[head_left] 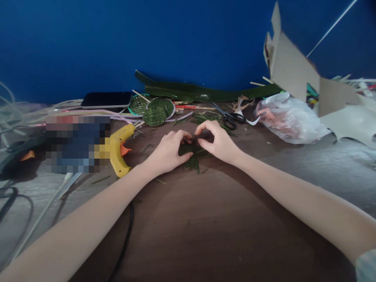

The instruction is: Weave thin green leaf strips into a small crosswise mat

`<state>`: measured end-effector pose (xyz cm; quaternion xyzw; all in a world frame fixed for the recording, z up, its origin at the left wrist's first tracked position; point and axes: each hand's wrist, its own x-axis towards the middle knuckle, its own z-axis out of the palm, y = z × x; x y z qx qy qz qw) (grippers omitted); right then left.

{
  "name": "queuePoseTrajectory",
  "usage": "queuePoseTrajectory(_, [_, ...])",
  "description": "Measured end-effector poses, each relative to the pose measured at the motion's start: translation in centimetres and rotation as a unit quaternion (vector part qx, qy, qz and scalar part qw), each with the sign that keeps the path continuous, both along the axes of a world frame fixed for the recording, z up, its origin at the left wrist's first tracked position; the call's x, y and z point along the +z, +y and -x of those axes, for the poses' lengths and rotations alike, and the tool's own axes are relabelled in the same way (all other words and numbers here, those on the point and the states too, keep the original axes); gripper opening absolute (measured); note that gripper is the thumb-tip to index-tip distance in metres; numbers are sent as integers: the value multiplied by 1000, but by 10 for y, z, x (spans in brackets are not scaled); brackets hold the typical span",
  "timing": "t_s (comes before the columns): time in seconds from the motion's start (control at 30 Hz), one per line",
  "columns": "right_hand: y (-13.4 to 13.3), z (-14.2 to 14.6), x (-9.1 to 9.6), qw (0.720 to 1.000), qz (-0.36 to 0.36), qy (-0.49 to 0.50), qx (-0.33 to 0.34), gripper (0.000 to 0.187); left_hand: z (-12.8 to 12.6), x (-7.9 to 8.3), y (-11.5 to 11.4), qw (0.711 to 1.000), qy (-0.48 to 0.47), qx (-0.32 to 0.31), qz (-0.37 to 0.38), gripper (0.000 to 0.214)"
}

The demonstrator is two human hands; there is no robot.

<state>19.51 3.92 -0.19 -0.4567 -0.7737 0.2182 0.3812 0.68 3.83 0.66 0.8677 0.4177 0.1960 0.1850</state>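
Observation:
Both my hands meet over a small weave of dark green leaf strips (194, 158) lying on the brown table (205, 227). My left hand (169, 150) rests on the left part of the weave, its fingers curled and pressing down, the thumb pinching a strip. My right hand (217, 141) arches over the far right part, fingers bent and pinching a strip at the top. The fingertips of the two hands almost touch.
A yellow glue gun (119, 150) lies left of my left hand, its black cord (126, 235) trailing toward me. Woven green discs (157, 111), a phone (106, 100), long leaves (205, 93), scissors (227, 116), a plastic bag (289, 119) and cardboard (296, 70) line the back.

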Motion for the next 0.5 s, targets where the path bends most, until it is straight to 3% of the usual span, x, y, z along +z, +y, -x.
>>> queuePoseTrajectory(0.17, [-1, -1, 1, 994, 32, 71, 78, 18, 2, 0, 1, 1000, 6, -15, -13, 29])
queuePoseTrajectory(0.4, [-3, -1, 2, 988, 57, 115, 89, 23, 3, -3, -1, 999, -37, -19, -21, 49])
queuePoseTrajectory(0.5, [-2, -1, 1, 986, 69, 126, 81, 23, 3, -2, -1, 999, -21, -23, -25, 40])
